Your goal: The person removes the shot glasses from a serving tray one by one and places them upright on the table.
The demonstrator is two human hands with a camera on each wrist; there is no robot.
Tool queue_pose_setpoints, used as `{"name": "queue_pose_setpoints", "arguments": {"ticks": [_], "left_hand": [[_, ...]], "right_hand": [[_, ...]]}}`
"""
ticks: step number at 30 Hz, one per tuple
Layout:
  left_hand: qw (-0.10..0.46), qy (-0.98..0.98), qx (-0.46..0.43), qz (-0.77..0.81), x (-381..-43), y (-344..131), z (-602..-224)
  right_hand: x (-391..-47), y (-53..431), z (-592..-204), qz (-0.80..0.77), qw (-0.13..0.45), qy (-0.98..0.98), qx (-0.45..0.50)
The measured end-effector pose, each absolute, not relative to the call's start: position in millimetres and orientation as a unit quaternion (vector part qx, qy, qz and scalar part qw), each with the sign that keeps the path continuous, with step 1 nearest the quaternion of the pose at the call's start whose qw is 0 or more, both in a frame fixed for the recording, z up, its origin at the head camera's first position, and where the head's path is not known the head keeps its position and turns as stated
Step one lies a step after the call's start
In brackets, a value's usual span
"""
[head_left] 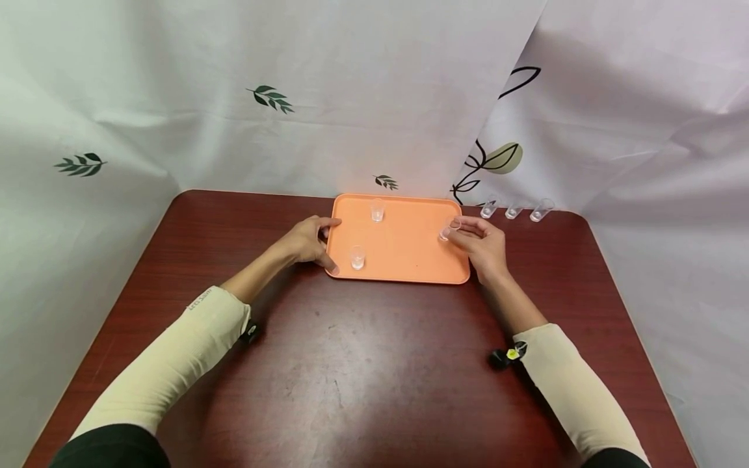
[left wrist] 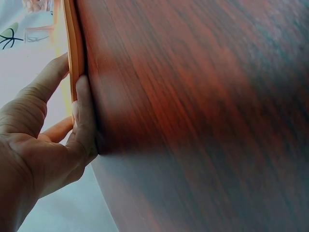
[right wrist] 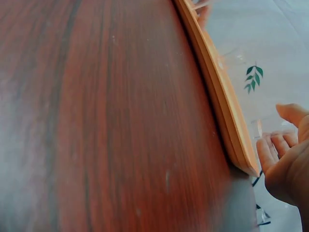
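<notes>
An orange rectangular tray (head_left: 404,250) lies at the far side of the table. My left hand (head_left: 307,242) grips its left end, thumb at the near corner and a finger reaching the rim farther back. In the left wrist view the left hand (left wrist: 53,130) wraps round the tray's edge (left wrist: 73,48). Over the tray's right end, my right hand (head_left: 482,246) pinches a small clear cup (head_left: 445,234), partly hidden by the fingers. Two similar clear cups stand on the tray's left half, a far cup (head_left: 377,212) and a near cup (head_left: 357,259).
Three more clear cups stand in a row right of the tray, a left one (head_left: 488,208), a middle one (head_left: 513,211) and a right one (head_left: 541,210). A white cloth (head_left: 328,143) with leaf prints hangs right behind the dark red wooden table (head_left: 374,364).
</notes>
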State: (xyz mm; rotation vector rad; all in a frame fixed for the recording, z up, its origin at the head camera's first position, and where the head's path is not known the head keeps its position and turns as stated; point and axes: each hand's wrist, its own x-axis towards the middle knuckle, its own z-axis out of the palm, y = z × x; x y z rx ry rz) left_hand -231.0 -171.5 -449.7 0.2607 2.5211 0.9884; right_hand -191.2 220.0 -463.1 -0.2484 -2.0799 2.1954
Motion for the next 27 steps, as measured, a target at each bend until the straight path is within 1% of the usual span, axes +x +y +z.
{"name": "queue_pose_setpoints", "arguments": {"ticks": [8, 13, 16, 27], "left_hand": [[0.214, 0.905, 0.082, 0.358, -234, -171, -452], [0.209, 0.907, 0.085, 0.355, -234, -172, -452], [0.214, 0.903, 0.085, 0.362, -229, -169, -444], [0.223, 0.903, 0.076, 0.359, -225, -167, -442]], "right_hand": [[-188, 240, -461, 0.72, 0.064, -0.684, -0.1], [-186, 258, -458, 0.738, 0.083, -0.662, -0.1], [-184, 269, -456, 0.746, 0.097, -0.651, -0.103], [-184, 312, -459, 0.751, 0.13, -0.626, -0.162]]}}
